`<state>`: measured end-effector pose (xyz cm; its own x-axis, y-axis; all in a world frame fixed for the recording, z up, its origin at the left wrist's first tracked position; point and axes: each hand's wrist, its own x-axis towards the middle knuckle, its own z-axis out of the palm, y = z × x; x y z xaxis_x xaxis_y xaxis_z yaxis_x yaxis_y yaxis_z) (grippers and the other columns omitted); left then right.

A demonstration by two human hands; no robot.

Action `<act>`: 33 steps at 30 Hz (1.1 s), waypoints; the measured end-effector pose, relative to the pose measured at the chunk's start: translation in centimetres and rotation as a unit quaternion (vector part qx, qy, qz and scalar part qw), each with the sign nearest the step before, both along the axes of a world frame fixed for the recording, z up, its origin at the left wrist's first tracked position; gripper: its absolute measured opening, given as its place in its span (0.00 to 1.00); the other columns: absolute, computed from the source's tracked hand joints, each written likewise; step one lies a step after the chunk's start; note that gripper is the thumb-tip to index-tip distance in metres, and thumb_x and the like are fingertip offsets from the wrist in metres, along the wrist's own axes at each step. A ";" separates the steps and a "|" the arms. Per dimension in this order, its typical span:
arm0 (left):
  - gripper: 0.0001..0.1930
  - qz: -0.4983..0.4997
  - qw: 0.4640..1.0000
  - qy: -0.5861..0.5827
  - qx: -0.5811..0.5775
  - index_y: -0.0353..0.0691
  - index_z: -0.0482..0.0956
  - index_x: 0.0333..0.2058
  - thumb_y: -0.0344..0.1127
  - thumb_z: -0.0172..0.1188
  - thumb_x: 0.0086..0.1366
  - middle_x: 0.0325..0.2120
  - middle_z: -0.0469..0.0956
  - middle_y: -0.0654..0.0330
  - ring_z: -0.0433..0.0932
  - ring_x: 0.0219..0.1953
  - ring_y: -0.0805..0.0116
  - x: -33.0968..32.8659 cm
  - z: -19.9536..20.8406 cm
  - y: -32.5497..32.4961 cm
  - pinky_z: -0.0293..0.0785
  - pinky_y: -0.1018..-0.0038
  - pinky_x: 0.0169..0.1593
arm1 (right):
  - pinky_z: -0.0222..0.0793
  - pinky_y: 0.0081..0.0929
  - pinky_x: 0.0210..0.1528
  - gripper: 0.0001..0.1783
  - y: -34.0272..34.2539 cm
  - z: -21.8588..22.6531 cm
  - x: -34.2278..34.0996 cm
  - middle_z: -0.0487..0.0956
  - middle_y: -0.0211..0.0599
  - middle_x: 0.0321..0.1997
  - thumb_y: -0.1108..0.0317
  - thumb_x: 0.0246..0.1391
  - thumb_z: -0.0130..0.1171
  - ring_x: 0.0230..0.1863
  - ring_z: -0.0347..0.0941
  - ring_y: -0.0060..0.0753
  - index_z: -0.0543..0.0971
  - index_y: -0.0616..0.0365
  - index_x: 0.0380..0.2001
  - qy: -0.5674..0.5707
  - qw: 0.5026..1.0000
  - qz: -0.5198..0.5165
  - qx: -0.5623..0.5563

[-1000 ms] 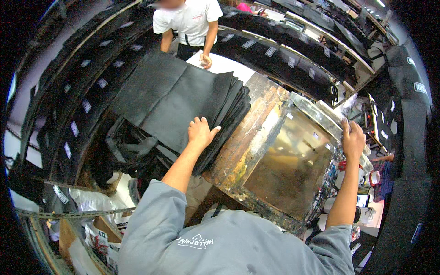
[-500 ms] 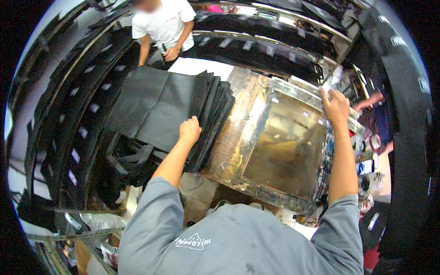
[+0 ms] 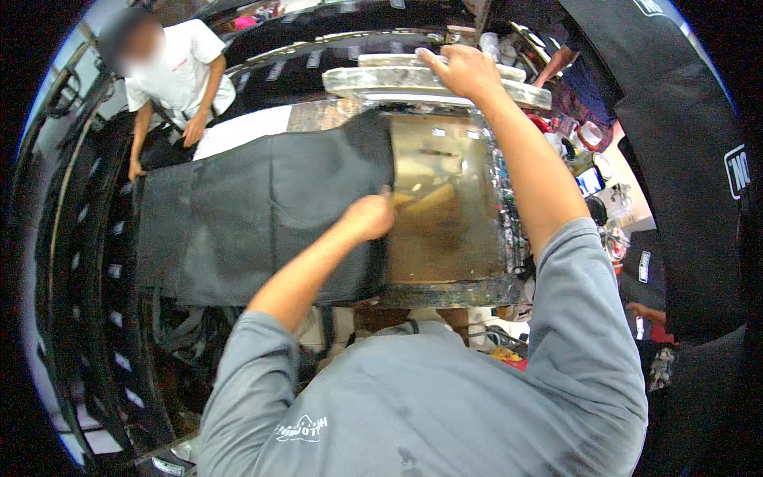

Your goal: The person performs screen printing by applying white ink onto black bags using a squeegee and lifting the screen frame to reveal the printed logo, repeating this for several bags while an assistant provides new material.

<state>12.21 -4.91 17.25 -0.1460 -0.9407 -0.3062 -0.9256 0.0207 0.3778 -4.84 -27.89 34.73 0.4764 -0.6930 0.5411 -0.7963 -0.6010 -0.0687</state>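
Observation:
My left hand [image 3: 369, 219], fingers closed, grips the right edge of a black fabric piece [image 3: 214, 215]. That piece spreads over the left half of the worktable, its right edge lying across a glossy brown board [image 3: 453, 254]. Closed over the top of a whitish, stained frame [image 3: 381, 79] is my right hand [image 3: 469, 70]. The frame stands up at the far side of the board, seen almost edge-on. Whether anything is stretched in it, I cannot tell.
A person in a white shirt [image 3: 179, 71] stands at the far left, one hand by the fabric's corner. Cans and tape rolls [image 3: 588, 135] and a lit phone [image 3: 590, 181] crowd the right side. Black fabric with white printed labels [image 3: 691, 119] hangs around. Another arm [image 3: 560, 65] shows at the back right.
My left hand has drawn a black fabric piece rightward from the stack, partly over the brown board. My right hand has moved up and away with the frame, which now stands raised. The view has turned.

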 end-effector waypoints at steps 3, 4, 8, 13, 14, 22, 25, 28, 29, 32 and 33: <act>0.35 -0.020 0.999 0.049 -0.005 0.15 0.56 0.67 0.38 0.46 0.68 0.45 0.80 0.30 0.83 0.48 0.40 -9.3 -5.7 -5.1 0.79 0.51 0.52 | 0.72 0.55 0.52 0.45 -0.6 0.4 0.0 0.86 0.52 0.41 0.25 0.62 0.40 0.47 0.83 0.55 0.87 0.58 0.36 -0.004 1.000 0.011 -0.014; 0.36 0.003 0.997 0.075 -0.007 0.16 0.54 0.68 0.39 0.46 0.69 0.45 0.81 0.31 0.83 0.48 0.40 -12.3 -8.6 -6.7 0.78 0.51 0.52 | 0.72 0.55 0.52 0.45 -0.7 0.6 0.1 0.86 0.52 0.41 0.25 0.62 0.40 0.48 0.83 0.55 0.87 0.59 0.36 0.002 1.000 0.012 -0.017; 0.39 0.028 0.977 0.211 0.010 0.25 0.53 0.71 0.51 0.45 0.73 0.52 0.78 0.32 0.80 0.53 0.41 -20.0 -14.3 -10.0 0.75 0.53 0.57 | 0.73 0.56 0.51 0.46 -0.7 0.9 0.3 0.86 0.55 0.41 0.25 0.61 0.42 0.47 0.83 0.57 0.87 0.61 0.36 0.011 0.999 0.032 -0.005; 0.51 -0.004 0.987 0.123 -0.098 0.46 0.63 0.72 0.74 0.59 0.59 0.68 0.63 0.37 0.55 0.72 0.33 -15.2 -9.7 -5.6 0.49 0.40 0.72 | 0.76 0.53 0.46 0.44 -1.1 1.1 -0.2 0.84 0.56 0.36 0.26 0.62 0.44 0.42 0.82 0.60 0.85 0.62 0.34 -0.030 0.998 0.062 -0.012; 0.53 0.054 0.990 0.035 -0.129 0.50 0.62 0.73 0.76 0.59 0.57 0.71 0.57 0.40 0.48 0.74 0.30 -13.3 -10.8 -4.2 0.40 0.33 0.71 | 0.74 0.45 0.39 0.44 -0.9 3.3 0.1 0.81 0.48 0.28 0.27 0.65 0.39 0.34 0.78 0.47 0.84 0.60 0.29 0.022 0.994 0.066 0.084; 0.61 0.028 0.981 -0.032 -0.188 0.57 0.55 0.75 0.86 0.55 0.48 0.77 0.43 0.44 0.35 0.76 0.27 -10.6 -18.0 -8.7 0.24 0.22 0.68 | 0.74 0.46 0.43 0.50 -2.8 6.0 0.7 0.82 0.49 0.27 0.25 0.68 0.31 0.35 0.80 0.45 0.81 0.62 0.23 0.063 0.988 0.047 0.134; 0.62 0.023 0.978 -0.028 -0.206 0.58 0.57 0.75 0.87 0.54 0.46 0.77 0.43 0.45 0.36 0.76 0.28 -10.2 -18.2 -10.4 0.24 0.22 0.68 | 0.73 0.47 0.45 0.49 -3.3 5.7 1.0 0.82 0.50 0.30 0.26 0.68 0.31 0.38 0.79 0.46 0.82 0.62 0.24 0.060 0.990 0.037 0.125; 0.62 0.031 0.974 -0.021 -0.225 0.58 0.59 0.74 0.88 0.54 0.46 0.77 0.44 0.46 0.36 0.76 0.28 -10.1 -19.2 -11.5 0.24 0.22 0.68 | 0.71 0.46 0.46 0.49 -2.8 6.4 1.2 0.82 0.50 0.31 0.26 0.68 0.32 0.37 0.78 0.45 0.82 0.62 0.25 0.074 0.983 0.034 0.166; 0.61 0.024 0.977 -0.025 -0.211 0.58 0.58 0.75 0.88 0.53 0.47 0.77 0.43 0.45 0.35 0.76 0.28 -10.1 -18.8 -11.9 0.23 0.22 0.68 | 0.70 0.46 0.46 0.49 -2.5 6.9 1.3 0.82 0.50 0.31 0.26 0.68 0.31 0.37 0.78 0.45 0.82 0.62 0.26 0.081 0.979 0.028 0.187; 0.61 0.011 0.983 -0.036 -0.182 0.58 0.55 0.76 0.88 0.50 0.49 0.77 0.41 0.45 0.32 0.76 0.27 -10.0 -18.0 -12.5 0.22 0.22 0.68 | 0.68 0.45 0.49 0.49 -2.6 6.5 1.1 0.82 0.51 0.31 0.27 0.68 0.31 0.37 0.78 0.45 0.82 0.62 0.26 0.072 0.985 0.042 0.154; 0.61 0.010 0.983 -0.037 -0.180 0.58 0.55 0.76 0.88 0.50 0.49 0.77 0.41 0.45 0.32 0.76 0.27 -10.0 -18.0 -12.5 0.22 0.22 0.67 | 0.67 0.45 0.50 0.49 -2.7 5.8 1.0 0.82 0.51 0.32 0.27 0.68 0.31 0.37 0.78 0.45 0.82 0.62 0.26 0.066 0.988 0.052 0.126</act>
<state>2.23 -17.46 -0.77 -0.1167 -0.9925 0.0378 -0.9517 0.1226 0.2814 -3.84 -30.56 40.55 0.6065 -0.7419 0.2859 -0.7436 -0.6566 -0.1265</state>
